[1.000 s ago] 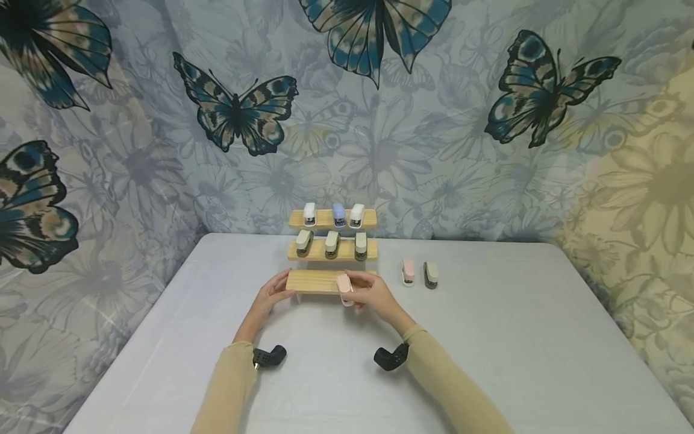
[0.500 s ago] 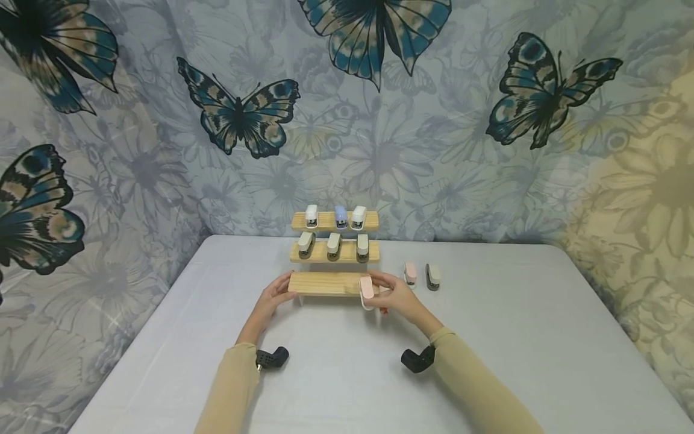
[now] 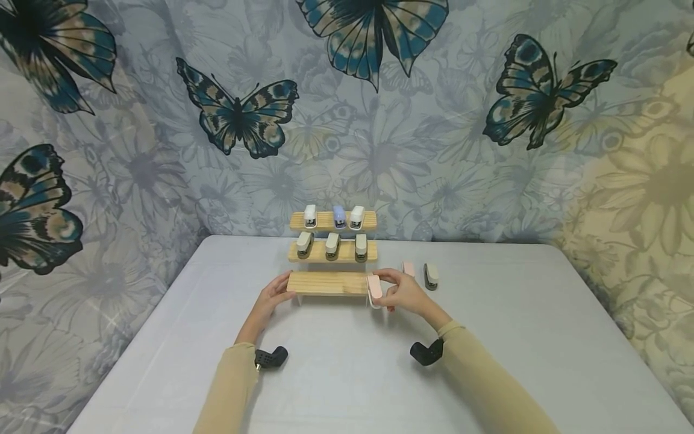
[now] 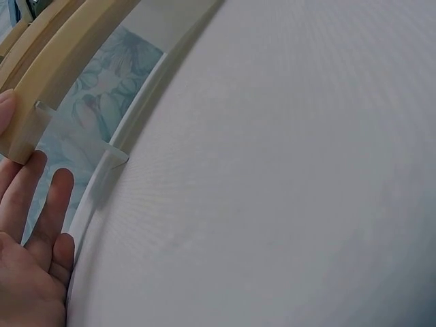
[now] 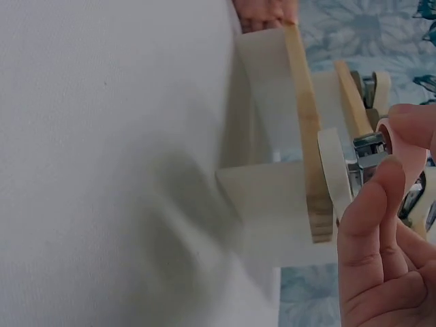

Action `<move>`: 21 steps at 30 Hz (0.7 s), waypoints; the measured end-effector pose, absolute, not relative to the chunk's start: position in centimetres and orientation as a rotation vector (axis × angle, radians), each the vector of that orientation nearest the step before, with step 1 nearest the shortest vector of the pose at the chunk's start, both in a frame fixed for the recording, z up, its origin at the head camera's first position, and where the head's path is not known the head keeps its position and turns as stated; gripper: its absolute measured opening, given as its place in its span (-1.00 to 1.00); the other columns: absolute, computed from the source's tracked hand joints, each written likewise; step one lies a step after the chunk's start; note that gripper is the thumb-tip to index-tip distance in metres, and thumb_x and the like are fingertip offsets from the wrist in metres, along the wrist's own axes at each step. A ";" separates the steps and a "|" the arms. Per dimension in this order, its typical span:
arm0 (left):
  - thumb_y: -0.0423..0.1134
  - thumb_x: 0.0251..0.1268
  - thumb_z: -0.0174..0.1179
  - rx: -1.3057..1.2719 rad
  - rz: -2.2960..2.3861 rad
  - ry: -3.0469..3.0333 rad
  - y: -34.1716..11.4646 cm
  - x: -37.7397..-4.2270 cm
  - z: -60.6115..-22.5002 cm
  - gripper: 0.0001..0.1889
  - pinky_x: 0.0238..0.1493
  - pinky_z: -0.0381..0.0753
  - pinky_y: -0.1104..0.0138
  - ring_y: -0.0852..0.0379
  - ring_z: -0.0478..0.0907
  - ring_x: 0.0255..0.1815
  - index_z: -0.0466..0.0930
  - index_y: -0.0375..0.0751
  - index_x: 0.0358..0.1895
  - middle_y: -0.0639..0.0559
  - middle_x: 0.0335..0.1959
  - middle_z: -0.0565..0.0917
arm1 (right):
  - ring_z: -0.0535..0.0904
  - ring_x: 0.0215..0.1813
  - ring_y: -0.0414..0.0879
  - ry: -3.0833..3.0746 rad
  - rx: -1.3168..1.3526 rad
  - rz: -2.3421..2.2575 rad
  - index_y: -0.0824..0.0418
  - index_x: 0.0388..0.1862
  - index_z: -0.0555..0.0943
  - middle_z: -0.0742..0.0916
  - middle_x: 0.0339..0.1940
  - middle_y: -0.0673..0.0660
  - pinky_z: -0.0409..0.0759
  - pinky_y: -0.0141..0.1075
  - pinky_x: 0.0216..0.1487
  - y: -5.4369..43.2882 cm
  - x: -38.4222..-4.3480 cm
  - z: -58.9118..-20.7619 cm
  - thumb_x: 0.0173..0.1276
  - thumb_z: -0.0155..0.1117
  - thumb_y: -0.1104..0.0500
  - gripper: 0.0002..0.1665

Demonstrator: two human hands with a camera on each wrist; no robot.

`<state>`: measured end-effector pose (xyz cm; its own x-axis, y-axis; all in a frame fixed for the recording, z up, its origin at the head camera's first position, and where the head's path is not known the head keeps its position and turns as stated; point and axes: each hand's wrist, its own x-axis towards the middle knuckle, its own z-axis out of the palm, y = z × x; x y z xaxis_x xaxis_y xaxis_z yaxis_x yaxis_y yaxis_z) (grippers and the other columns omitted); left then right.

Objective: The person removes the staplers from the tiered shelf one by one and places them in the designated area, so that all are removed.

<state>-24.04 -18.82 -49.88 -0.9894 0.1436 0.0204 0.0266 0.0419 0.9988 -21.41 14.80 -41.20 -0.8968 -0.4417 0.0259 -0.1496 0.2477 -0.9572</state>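
My left hand (image 3: 271,299) holds the left end of the bottom wooden shelf (image 3: 325,283) of a stepped display stand. In the left wrist view its thumb lies on the board (image 4: 58,75) and fingers reach beneath. My right hand (image 3: 405,295) grips a small pink stapler (image 3: 375,288) at that shelf's right end. The right wrist view shows the stapler's white base (image 5: 334,163) against the board, tilted in that view. On the table, another pink stapler (image 3: 409,267) is partly hidden behind the right hand. Beside it lies a beige stapler (image 3: 431,276) with a dark base.
White and blue staplers (image 3: 339,216) stand on the top shelf (image 3: 323,222). Beige staplers (image 3: 332,246) line the middle shelf (image 3: 318,255). Translucent legs (image 4: 85,133) support the bottom board. The white table (image 3: 488,349) ends at a butterfly-patterned backdrop (image 3: 379,157).
My right hand has carried the pink stapler rightward along the bottom shelf to its right end. The left hand has stayed at the shelf's left end.
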 end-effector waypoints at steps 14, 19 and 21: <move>-0.23 0.11 0.22 0.217 2.081 2.221 -18.7 -24.0 -49.7 -0.35 0.21 0.08 0.08 -0.03 0.24 0.21 0.19 -0.20 0.30 -0.13 0.26 0.28 | 0.45 -0.69 -0.12 2.305 -0.461 -1.760 0.31 0.18 0.37 0.41 0.18 0.37 0.49 -0.24 -0.51 16.3 -23.0 -44.6 -0.03 0.42 0.26 -0.26; -0.28 0.16 0.19 0.224 2.075 2.198 -18.9 -23.9 -49.4 -0.36 0.23 0.06 0.09 -0.04 0.23 0.22 0.16 -0.21 0.31 -0.14 0.27 0.26 | 0.43 -0.70 -0.11 2.320 -0.452 -1.772 0.33 0.20 0.34 0.37 0.20 0.40 0.48 -0.23 -0.52 17.4 -22.9 -44.5 -0.02 0.42 0.25 -0.23; -0.32 0.18 0.16 0.237 2.069 2.194 -18.9 -23.7 -49.1 -0.37 0.22 0.05 0.07 -0.07 0.22 0.22 0.14 -0.24 0.32 -0.17 0.27 0.24 | 0.43 -0.69 -0.11 2.309 -0.434 -1.781 0.34 0.22 0.32 0.41 0.13 0.46 0.48 -0.23 -0.51 17.8 -22.8 -44.3 0.00 0.41 0.24 -0.22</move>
